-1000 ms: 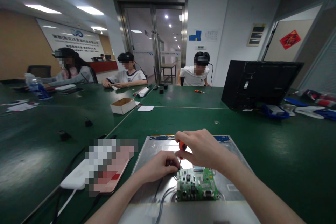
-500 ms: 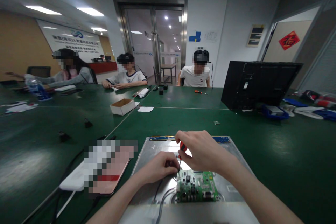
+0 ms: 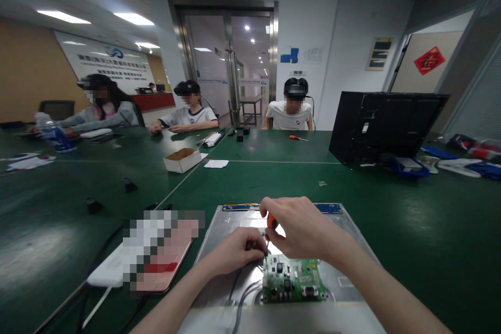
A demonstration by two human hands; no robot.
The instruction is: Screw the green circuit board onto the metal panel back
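A screwdriver (image 3: pixel 272 221) with a red-orange handle stands nearly upright in my right hand (image 3: pixel 303 227), whose fingers are closed round the handle. Its tip meets the upper left corner of a green circuit board (image 3: pixel 291 279). The board lies on a silvery metal panel (image 3: pixel 211 250), with a blue strip board (image 3: pixel 331 208) along the panel's far edge. Close to the screwdriver's tip, my left hand (image 3: pixel 238 248) has its fingers curled and pinched at the board's corner. What those fingers hold is hidden. Grey cables (image 3: pixel 243 305) run off the board's left side.
Left of the panel lie a white device (image 3: pixel 105 266) and a pink phone (image 3: pixel 166 271), partly blurred out, with cables. A small open box (image 3: pixel 182 160), another screwdriver (image 3: pixel 298 138) and a black monitor (image 3: pixel 385 125) stand farther off. Several people sit across the green table (image 3: pixel 274 180).
Both hands stay at the board's corner. My right hand shifts very slightly on the screwdriver's handle. Across the table, the person at far left draws an outstretched hand back.
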